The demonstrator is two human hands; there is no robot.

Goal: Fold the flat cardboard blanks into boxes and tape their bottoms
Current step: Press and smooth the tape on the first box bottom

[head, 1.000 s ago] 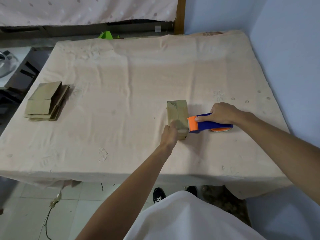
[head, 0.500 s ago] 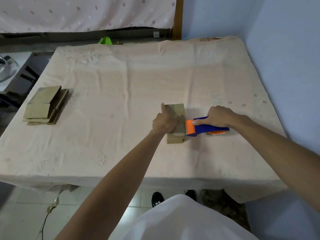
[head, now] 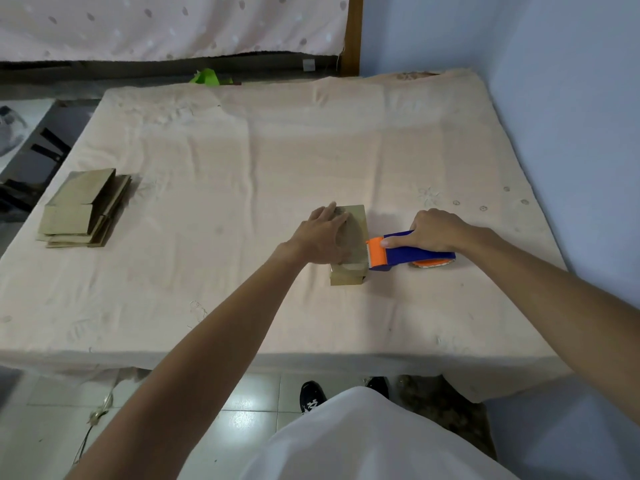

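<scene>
A small brown cardboard box [head: 356, 233] stands on the cloth-covered table [head: 242, 202], right of centre. My left hand [head: 323, 235] lies flat on its top with straight fingers, pressing along the box. My right hand [head: 434, 230] grips the blue handle of an orange and blue tape dispenser [head: 408, 254], whose orange head touches the box's right side near the front. A stack of flat cardboard blanks [head: 85, 209] lies at the table's left edge.
A blue wall [head: 571, 133] runs close along the table's right side. A green object [head: 206, 77] sits beyond the far edge. Dark furniture [head: 31, 168] stands left of the table. My shoes [head: 313, 398] show on the tiled floor below the near edge.
My left hand has slid from the box's near end up over its top toward the far end. The dispenser has stayed against the box's right side.
</scene>
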